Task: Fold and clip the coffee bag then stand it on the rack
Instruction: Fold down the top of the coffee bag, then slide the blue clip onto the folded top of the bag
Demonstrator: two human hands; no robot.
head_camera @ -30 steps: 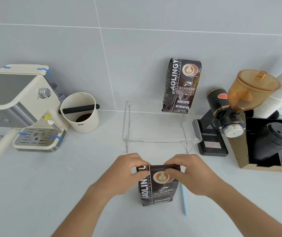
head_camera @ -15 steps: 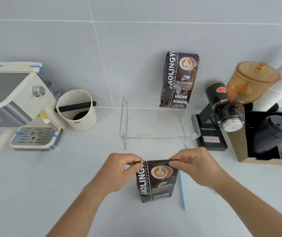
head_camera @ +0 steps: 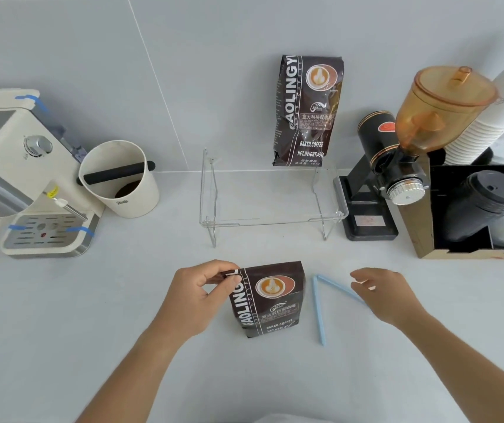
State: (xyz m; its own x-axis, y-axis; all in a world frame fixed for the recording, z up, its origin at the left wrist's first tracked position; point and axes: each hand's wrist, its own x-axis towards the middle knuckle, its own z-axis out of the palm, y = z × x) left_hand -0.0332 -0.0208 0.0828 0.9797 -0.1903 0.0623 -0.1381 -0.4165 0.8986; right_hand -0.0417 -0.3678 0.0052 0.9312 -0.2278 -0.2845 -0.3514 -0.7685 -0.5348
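Note:
A dark brown coffee bag [head_camera: 270, 300] stands on the white counter in front of me, its top folded down. My left hand [head_camera: 195, 297] pinches the bag's upper left corner. To the right of the bag lies a light blue clip [head_camera: 318, 312], spread open in a V. My right hand [head_camera: 388, 297] is off the bag and holds the end of the clip's upper arm between thumb and fingers. The clear acrylic rack [head_camera: 270, 221] stands behind the bag with nothing on its shelf.
A second, taller coffee bag [head_camera: 307, 111] leans on the wall behind the rack. A black grinder [head_camera: 375, 178] with an amber hopper stands right of the rack. On the left are an espresso machine [head_camera: 15, 166] and a cream knock box [head_camera: 122, 178]. A cup organiser [head_camera: 421, 227] fills the right.
My right hand has let go of the bag's top and moved right to the blue clip. The clip, shut and straight before, now lies open. My left hand still holds the bag.

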